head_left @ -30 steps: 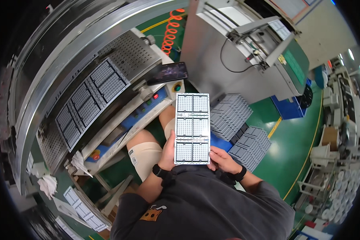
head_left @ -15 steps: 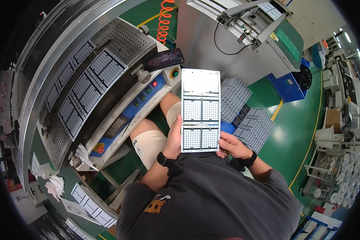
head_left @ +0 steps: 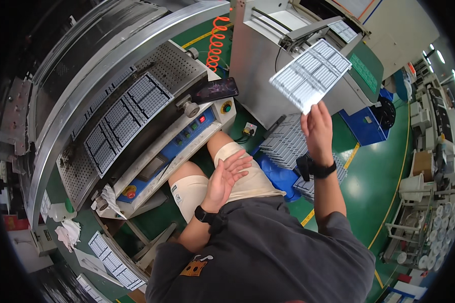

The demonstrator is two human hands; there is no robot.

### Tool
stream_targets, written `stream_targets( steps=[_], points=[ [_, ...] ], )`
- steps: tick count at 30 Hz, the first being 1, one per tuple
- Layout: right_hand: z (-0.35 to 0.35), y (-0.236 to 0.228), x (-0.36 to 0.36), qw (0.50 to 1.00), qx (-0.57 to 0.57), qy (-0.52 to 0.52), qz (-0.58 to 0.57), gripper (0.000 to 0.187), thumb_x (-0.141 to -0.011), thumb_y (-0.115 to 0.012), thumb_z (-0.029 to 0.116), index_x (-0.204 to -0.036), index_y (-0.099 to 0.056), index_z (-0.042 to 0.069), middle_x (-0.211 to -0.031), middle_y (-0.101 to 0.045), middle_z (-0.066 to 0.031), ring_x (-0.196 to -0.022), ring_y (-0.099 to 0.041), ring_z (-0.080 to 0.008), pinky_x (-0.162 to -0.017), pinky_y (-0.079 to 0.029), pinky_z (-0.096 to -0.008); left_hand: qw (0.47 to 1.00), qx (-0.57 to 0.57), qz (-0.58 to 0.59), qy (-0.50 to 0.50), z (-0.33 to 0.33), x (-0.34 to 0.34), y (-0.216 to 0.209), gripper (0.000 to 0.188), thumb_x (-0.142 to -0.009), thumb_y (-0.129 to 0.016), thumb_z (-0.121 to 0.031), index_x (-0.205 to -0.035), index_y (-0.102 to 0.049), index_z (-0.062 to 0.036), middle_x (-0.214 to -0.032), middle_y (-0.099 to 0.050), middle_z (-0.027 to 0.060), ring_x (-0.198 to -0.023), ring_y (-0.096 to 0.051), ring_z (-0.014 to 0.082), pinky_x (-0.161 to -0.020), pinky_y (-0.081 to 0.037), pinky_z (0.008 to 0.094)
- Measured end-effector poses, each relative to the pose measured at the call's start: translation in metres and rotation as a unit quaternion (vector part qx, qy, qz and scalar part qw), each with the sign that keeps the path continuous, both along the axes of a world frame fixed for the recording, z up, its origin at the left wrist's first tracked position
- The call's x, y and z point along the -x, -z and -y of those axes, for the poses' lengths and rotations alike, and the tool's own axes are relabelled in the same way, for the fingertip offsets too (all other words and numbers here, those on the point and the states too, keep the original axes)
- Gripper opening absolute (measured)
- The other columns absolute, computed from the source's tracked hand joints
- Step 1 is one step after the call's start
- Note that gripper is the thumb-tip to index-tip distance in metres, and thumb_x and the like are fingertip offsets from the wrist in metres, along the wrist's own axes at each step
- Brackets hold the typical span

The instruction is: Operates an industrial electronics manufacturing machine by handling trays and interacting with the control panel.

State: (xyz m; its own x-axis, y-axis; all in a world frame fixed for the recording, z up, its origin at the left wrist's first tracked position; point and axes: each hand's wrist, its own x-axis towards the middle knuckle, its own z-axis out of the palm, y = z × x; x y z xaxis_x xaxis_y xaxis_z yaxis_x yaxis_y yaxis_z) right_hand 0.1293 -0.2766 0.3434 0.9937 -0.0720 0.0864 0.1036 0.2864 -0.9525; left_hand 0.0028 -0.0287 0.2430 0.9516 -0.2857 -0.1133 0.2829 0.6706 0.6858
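Out to the upper right, my right hand (head_left: 319, 134) grips a white circuit board panel (head_left: 313, 70) by its near corner. Slightly blurred, the panel tilts above the grey machine (head_left: 258, 60). My left hand (head_left: 226, 181) is held over my lap, fingers spread, with nothing in it. Below my right hand stand stacks of similar panels (head_left: 288, 141), partly covered by my forearm.
To my left, more panels (head_left: 129, 116) lie on a perforated metal bed (head_left: 174, 63) under a curved metal frame (head_left: 50, 116). A blue control strip (head_left: 187, 132) runs along its near side, with a phone (head_left: 217, 91) beside it. An orange coiled hose (head_left: 217, 43) hangs behind.
The panel, held upright in both hands before, has swung up and to the right in my right hand. My left hand has let go and opened. My view has shifted slightly.
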Motion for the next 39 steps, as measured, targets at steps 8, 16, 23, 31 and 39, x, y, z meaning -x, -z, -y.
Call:
stream_targets(
  steps=[8,16,23,31,39],
  points=[
    [-0.007,0.0,-0.077,0.995,-0.094,-0.004,0.012,0.016,-0.108,-0.047,0.019,-0.101,-0.055,0.007,-0.079,-0.061,-0.0025,-0.062,-0.05,-0.006,-0.051,-0.036,-0.0191,0.998,-0.028,-0.056,-0.024,-0.022,0.033,0.031,0.071,-0.109,-0.022,-0.055,-0.15,-0.042,-0.0008,-0.143,-0.056,0.0172,-0.129,-0.054,0.0237,-0.109,-0.04,0.0365],
    [-0.001,0.001,-0.082,0.995,-0.092,-0.024,0.007,0.018,-0.108,-0.046,0.019,-0.097,-0.053,0.007,-0.078,-0.055,-0.0016,-0.062,-0.043,-0.0066,-0.052,-0.034,-0.0193,0.99,-0.052,-0.122,-0.056,-0.039,0.044,0.051,0.067,-0.11,-0.023,-0.052,-0.149,-0.043,-0.0022,-0.143,-0.056,0.0151,-0.129,-0.053,0.0208,-0.109,-0.039,0.0352],
    [0.007,0.002,-0.096,0.991,-0.129,-0.01,0.025,0.021,-0.109,-0.044,0.019,-0.096,-0.052,0.005,-0.08,-0.055,-0.0025,-0.065,-0.042,-0.0086,-0.056,-0.035,-0.022,0.992,-0.048,-0.098,-0.057,-0.036,0.029,0.047,0.062,-0.11,-0.026,-0.047,-0.147,-0.043,-0.0002,-0.142,-0.055,0.0167,-0.127,-0.054,0.0225,-0.108,-0.04,0.0365],
    [-0.001,0.015,-0.096,0.985,-0.155,0.076,-0.006,0.036,-0.11,-0.043,0.031,-0.12,-0.057,0.0,-0.079,-0.058,-0.0031,-0.067,-0.048,-0.0083,-0.056,-0.038,-0.0218,0.989,-0.058,-0.097,-0.096,-0.043,0.029,0.05,0.055,-0.11,-0.032,-0.041,-0.146,-0.044,-0.0003,-0.139,-0.058,0.0155,-0.125,-0.055,0.0204,-0.107,-0.041,0.0356],
    [-0.097,0.117,-0.071,0.978,0.152,-0.125,-0.064,0.022,-0.108,-0.05,0.021,-0.11,-0.062,0.003,-0.066,-0.055,0.0008,-0.056,-0.049,-0.0068,-0.054,-0.041,-0.0224,0.975,-0.077,-0.15,-0.142,-0.055,0.024,0.094,0.042,-0.109,-0.042,-0.029,-0.14,-0.049,-0.0009,-0.13,-0.063,0.0118,-0.115,-0.06,0.016,-0.099,-0.048,0.0312]
  ],
)
